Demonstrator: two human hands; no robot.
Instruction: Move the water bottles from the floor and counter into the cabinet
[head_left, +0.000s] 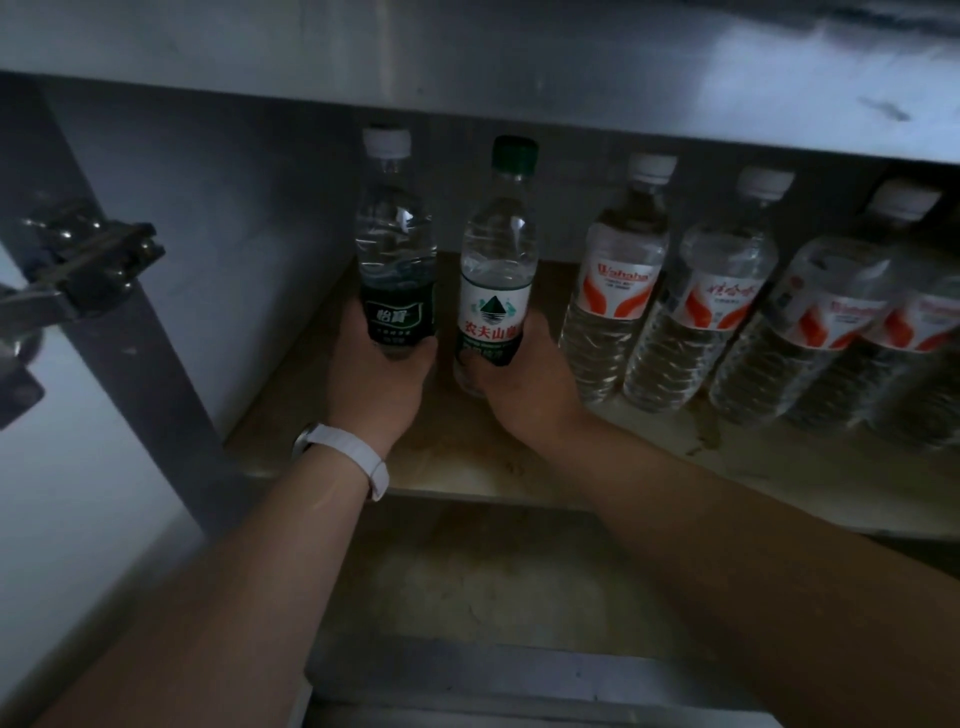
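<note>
Both my arms reach into a dim cabinet. My left hand, with a white band on its wrist, grips the base of a white-capped bottle with a dark green label. My right hand grips the base of a green-capped bottle with a white and red label. Both bottles stand upright, side by side, at the cabinet shelf. Whether their bases touch the shelf is hidden by my fingers. To the right stands a row of several white-capped bottles with red and white labels.
The metal underside of the counter hangs low over the bottle caps. The open cabinet door with its metal hinge is at the left. A lower shelf lies beneath my forearms.
</note>
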